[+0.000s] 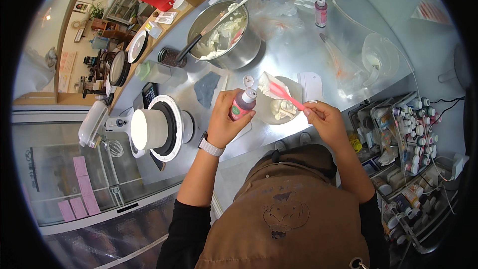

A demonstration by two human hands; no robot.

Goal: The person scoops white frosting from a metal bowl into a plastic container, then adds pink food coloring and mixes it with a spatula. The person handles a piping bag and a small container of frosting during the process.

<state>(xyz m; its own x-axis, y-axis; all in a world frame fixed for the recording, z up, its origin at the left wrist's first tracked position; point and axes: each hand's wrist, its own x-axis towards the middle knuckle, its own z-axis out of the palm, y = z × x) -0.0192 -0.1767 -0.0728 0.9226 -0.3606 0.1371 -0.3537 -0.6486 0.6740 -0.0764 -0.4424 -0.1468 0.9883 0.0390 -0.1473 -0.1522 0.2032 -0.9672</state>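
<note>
My left hand [222, 122] is wrapped round a small pink bottle [242, 106] with a white flip cap, held tilted beside a pale mixing bowl [296, 85]. The cap appears flipped up. Between the fingers of my right hand [326, 123] is the handle of a pink silicone spatula [286, 95]. Its head carries a lump of white cream [269, 85] over the bowl. More white cream [284, 110] lies at the bowl's bottom, with no pink visible in it. Just behind the bowl is a white scraper [312, 83].
A metal pot [246, 50] of cream stands behind, a palette knife [190, 47] across it. At left, a white cake [148, 129] sits on a turntable [175, 129] near a grey cloth [207, 88]. Another pink bottle [321, 14] stands far right; a rack of bottles [416, 134] flanks the table.
</note>
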